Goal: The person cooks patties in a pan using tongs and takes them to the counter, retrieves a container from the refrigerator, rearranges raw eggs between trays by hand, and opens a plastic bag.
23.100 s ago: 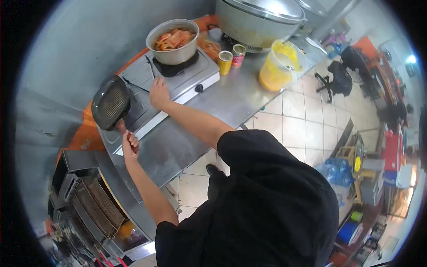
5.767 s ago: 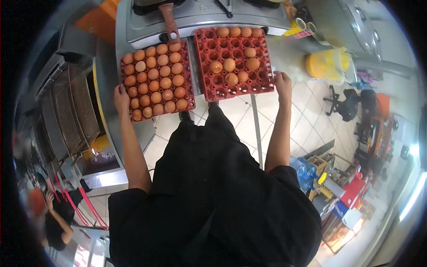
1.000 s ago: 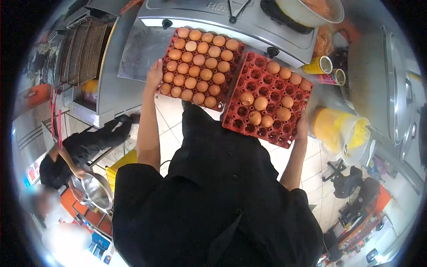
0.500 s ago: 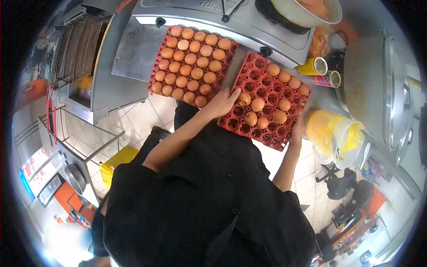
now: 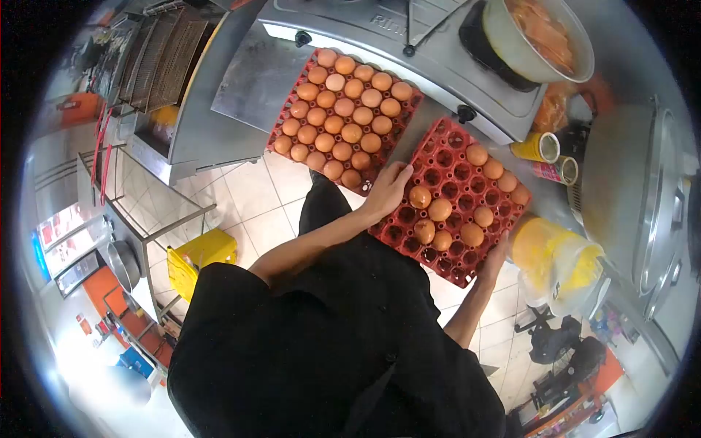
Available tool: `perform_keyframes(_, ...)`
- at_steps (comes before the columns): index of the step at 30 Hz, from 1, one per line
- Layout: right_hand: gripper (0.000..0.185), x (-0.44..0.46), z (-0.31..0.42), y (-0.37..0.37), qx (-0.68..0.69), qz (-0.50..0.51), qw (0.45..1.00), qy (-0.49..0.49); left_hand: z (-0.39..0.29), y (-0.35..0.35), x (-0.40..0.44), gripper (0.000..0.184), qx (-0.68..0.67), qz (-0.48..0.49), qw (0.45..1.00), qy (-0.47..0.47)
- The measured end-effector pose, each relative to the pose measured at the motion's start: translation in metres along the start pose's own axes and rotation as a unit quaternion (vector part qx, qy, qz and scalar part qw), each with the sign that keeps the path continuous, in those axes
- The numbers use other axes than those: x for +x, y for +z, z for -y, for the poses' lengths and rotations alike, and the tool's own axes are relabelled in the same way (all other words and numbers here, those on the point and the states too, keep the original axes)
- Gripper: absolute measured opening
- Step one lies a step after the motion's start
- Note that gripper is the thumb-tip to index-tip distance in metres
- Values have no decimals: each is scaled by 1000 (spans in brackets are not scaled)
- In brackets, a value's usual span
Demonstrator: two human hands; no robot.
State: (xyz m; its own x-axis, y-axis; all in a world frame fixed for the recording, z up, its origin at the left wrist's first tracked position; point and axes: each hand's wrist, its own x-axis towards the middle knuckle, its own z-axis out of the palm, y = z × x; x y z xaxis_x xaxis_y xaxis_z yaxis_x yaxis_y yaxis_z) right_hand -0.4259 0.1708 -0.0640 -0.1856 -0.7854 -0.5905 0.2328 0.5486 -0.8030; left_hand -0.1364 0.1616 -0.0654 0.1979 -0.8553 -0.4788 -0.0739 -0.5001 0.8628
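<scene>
A red egg tray [image 5: 443, 158], part filled with brown eggs, sits in front of me between my two hands. My left hand [image 5: 391, 191] grips its left side, thumb over the rim. On the opposite side, my right hand [image 5: 495, 261] is closed round the edge, its fingers partly hidden. Several eggs line the far right side, and a small group, including one glossy egg [image 5: 420, 197], rests around the middle. To the left lies a second red tray [image 5: 407, 125], nearly covered with brown eggs [image 5: 344, 107]. My left hand is close to its near right corner.
Beyond the trays stands a gas stove [image 5: 380, 45] with a pot [image 5: 504, 33] on it. Yellow cans [image 5: 537, 147] and a bucket of yellow contents [image 5: 558, 252] are at the right. A metal plate [image 5: 255, 80] lies left; a yellow bin [image 5: 201, 255] is on the floor.
The camera view has shifted, so the stove, trays and hands appear lower and farther right. Both hands keep their hold on the part-filled tray, and the eggs stay in the same places.
</scene>
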Motion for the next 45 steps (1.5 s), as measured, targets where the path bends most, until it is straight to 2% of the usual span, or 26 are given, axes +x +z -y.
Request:
perform_keyframes(3,51,-23,27,28,-5,1,1000,-1,-10,-12,-11,40,-8,-12,1000,18)
perform_keyframes(7,56,-38,51,59,-19,-11,1000,3,-53,-49,-26,40,-36,-9,999,-14)
perform_keyframes(8,56,-41,55,67,-18,13,1000,9,-56,-59,-27,38,-25,-43,999,-8)
perform_keyframes(9,56,-43,58,77,-16,38,999,14,-65,-73,-30,37,-68,-36,997,0)
perform_keyframes(11,56,-42,50,102,-19,45,999,13,-69,-100,-29,40,-37,-84,996,-8)
perform_keyframes(13,55,-33,32,124,-19,105,994,-14,-62,-135,-21,50,-51,-76,996,-16)
perform_keyframes(15,53,-37,29,170,-22,122,992,-24,-66,-166,-14,53,-67,-86,993,-48)
perform_keyframes(16,53,-44,34,197,21,170,985,-12,-71,-178,-11,54,-57,-106,991,-56)
perform_keyframes(17,54,-23,8,191,-77,101,991,-45,-74,-191,-7,55,-47,-125,989,-64)
perform_keyframes(19,55,-27,11,231,-64,115,991,-38,-43,-219,14,56,-54,-107,991,-59)
perform_keyframes(22,55,-21,1,263,-51,96,994,-17,-46,-243,29,57,-78,-109,988,-73)
perform_keyframes(25,55,-10,-14,270,-57,115,991,-45,-57,-254,37,57,-39,-105,991,-79)
perform_keyframes(29,54,-7,-19,277,-108,71,989,-70,-32,-258,59,56,-51,-92,991,-80)
perform_keyframes(32,55,-16,-14,284,-62,51,996,-27,-22,-258,68,56,-69,-68,993,-62)
perform_keyframes(36,55,-11,-18,280,-77,49,995,-41,-23,-256,74,54,-55,-60,994,-72)
perform_keyframes(39,54,-8,-19,278,-118,25,992,-47,-13,-254,78,53,-73,-50,994,-66)
perform_keyframes(42,57,-17,-11,283,-152,42,984,-86,-14,-257,80,52,-87,-36,994,-57)
perform_keyframes(45,58,-16,-10,286,-97,53,993,-51,0,-258,85,52,-85,-29,995,-50)
